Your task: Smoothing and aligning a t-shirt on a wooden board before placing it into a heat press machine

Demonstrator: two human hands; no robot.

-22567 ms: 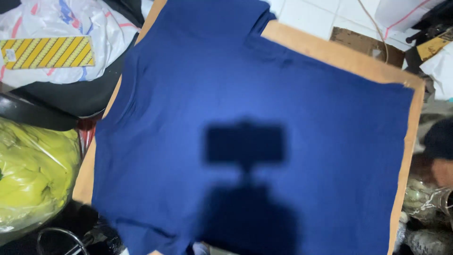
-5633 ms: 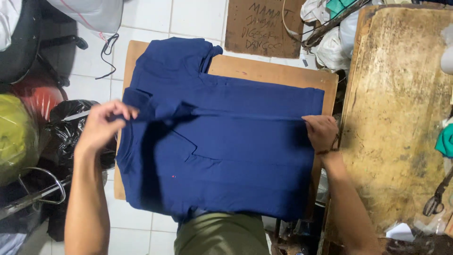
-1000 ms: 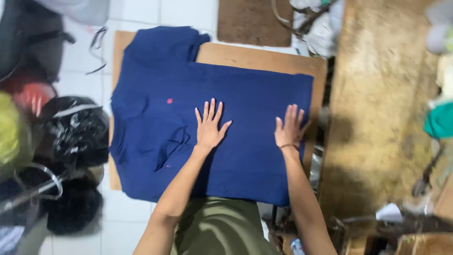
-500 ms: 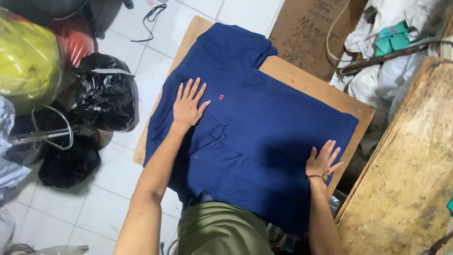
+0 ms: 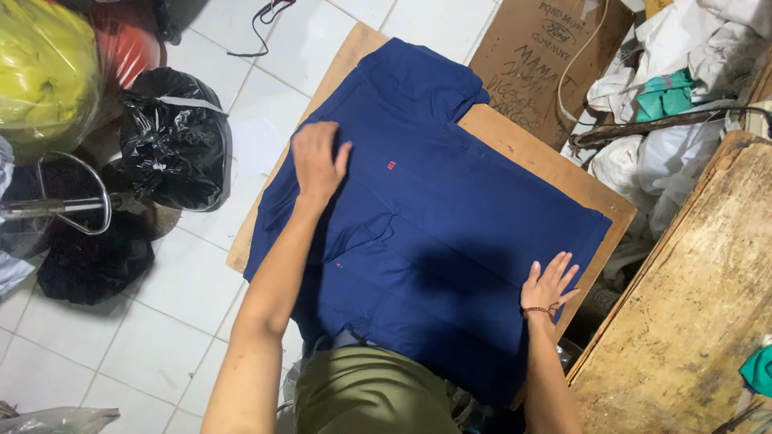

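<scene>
Pressing flat on the navy blue shirt (image 5: 450, 241), our left hand (image 5: 316, 161) lies palm down at the upper left part of the cloth, fingers together, gripping nothing. Our right hand (image 5: 549, 283) rests open with spread fingers near the lower right edge of the shirt, also holding nothing. The shirt is spread over a wooden board (image 5: 531, 153) in the middle of the frame; one sleeve reaches toward the top. A black plastic bag (image 5: 173, 137) and a yellow-green bag (image 5: 44, 68) stand at the upper left on the white tiled floor (image 5: 161, 337). A piece of cardboard (image 5: 539, 56) leans at the top, and a rough, worn wooden table (image 5: 691, 321) fills the lower right. The cloth looks soft and smooth.
</scene>
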